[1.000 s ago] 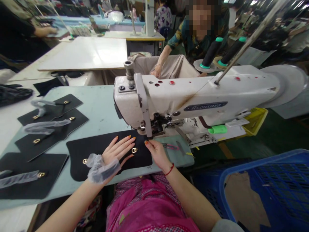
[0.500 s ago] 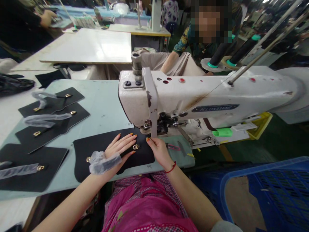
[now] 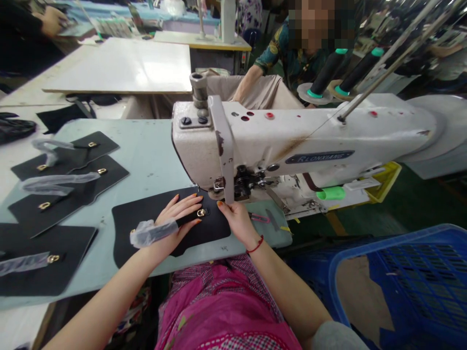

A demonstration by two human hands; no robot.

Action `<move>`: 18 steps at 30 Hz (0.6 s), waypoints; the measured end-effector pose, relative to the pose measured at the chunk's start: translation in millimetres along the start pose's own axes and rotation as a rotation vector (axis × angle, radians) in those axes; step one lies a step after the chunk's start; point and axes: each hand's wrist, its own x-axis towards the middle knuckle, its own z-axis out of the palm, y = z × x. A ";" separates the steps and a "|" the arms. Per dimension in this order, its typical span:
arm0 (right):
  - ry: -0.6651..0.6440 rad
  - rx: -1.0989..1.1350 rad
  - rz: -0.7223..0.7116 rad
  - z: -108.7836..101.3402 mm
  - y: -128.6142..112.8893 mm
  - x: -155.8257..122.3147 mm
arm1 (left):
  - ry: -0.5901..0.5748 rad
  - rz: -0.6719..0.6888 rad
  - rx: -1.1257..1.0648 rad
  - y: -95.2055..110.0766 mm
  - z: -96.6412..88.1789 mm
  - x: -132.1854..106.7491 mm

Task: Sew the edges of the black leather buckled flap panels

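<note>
- Our left hand (image 3: 173, 216) lies palm down on a black panel (image 3: 134, 214), its grip apart: the fingers are stretched out toward the far side, and the thumb stands off along the near side.
- Over the back of that hand runs a wrapped strap (image 3: 151, 234), cloudy plastic around most of it and its bare black end reaching a gold buckle (image 3: 201, 213) just right of our fingers.
- Our right hand (image 3: 239, 223) is at the panel's right edge, thumb tip on the black surface near the machine; its other fingers are largely hidden, so we cannot tell whether this grip is clamped on the edge.
- A red band (image 3: 256, 244) circles our right wrist.
- The panel lies flat on the pale green worktop (image 3: 146, 170), its far right part under the head of the white sewing machine (image 3: 255, 136); the needle is out of our sight.
- Just right of our right hand we see a pink-handled tool (image 3: 260, 218) lying on the worktop.
- To the left lie three more panels with straps: a near panel (image 3: 44, 279), a middle panel (image 3: 80, 197) and a far panel (image 3: 98, 153), the last two overlapping.
- At the near right is a blue basket (image 3: 365, 247) holding a brown piece (image 3: 359, 291).
- Beyond the machine, a co-worker's forearm (image 3: 250, 80) reaches to beige cloth (image 3: 260, 92).
</note>
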 end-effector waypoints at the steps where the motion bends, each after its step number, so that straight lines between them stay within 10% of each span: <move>1: 0.005 0.003 -0.010 0.1 -0.7 0.1 | 0.010 -0.002 -0.011 -1.1 0.5 0.6; 8: 0.022 -0.017 -0.104 -2.3 -3.4 -9.8 | 0.036 -0.038 -0.071 -5.0 2.2 6.3; 18: -0.095 0.217 0.129 2.2 7.9 -56.9 | 0.033 -0.013 -0.109 -13.1 4.8 4.4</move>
